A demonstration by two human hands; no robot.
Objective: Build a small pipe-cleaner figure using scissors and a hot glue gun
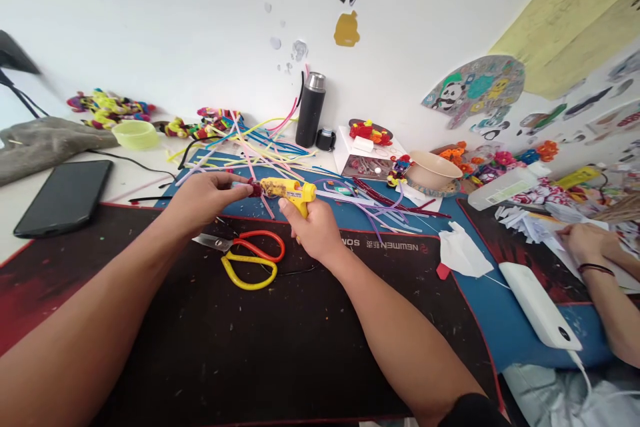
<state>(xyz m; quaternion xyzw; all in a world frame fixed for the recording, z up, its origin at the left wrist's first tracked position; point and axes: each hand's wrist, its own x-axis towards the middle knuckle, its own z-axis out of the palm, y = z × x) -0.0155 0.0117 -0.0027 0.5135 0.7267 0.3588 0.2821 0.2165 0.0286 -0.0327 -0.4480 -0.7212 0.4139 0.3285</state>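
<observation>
My right hand (317, 228) is wrapped round the grip of a yellow hot glue gun (283, 188), whose nozzle points left. A pale glue stick (343, 197) extends from the gun's back end. Fingers of my left hand (207, 197) pinch a small dark red fuzzy piece (256, 188) right at the nozzle; whether the two touch I cannot tell. Just below my hands, scissors (254, 259) with one red and one yellow handle lie on the black desk mat (300, 347).
Pipe cleaners (260, 147) lie scattered behind my hands. Beyond them stands a black thermos (311, 110). A phone (65, 197) is at left, a beige bowl (434, 172) back right. At right are a white power bank (540, 307) and another person's hand (583, 243).
</observation>
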